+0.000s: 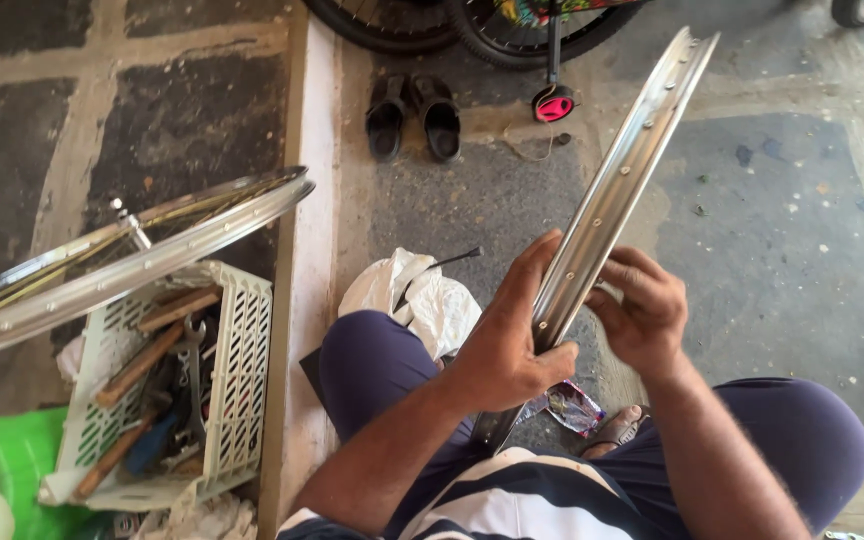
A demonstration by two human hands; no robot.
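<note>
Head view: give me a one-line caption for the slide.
Seated person's left hand and right hand grip a bare metal rim; tool basket beside.

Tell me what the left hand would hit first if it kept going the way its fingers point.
The left hand already touches the silver wheel rim; beyond it, probably only bare floor, though depth is unclear.

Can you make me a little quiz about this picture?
1. True or false: both hands hold the shiny metal wheel rim.
2. What lies in the white plastic crate? A) tools B) fruit C) shoes
3. What pair of things sits on the floor by the bicycle tyre?

Key: 1 true: left hand and right hand grip it. 2 A, among them a spanner. 3 black sandals.
</note>
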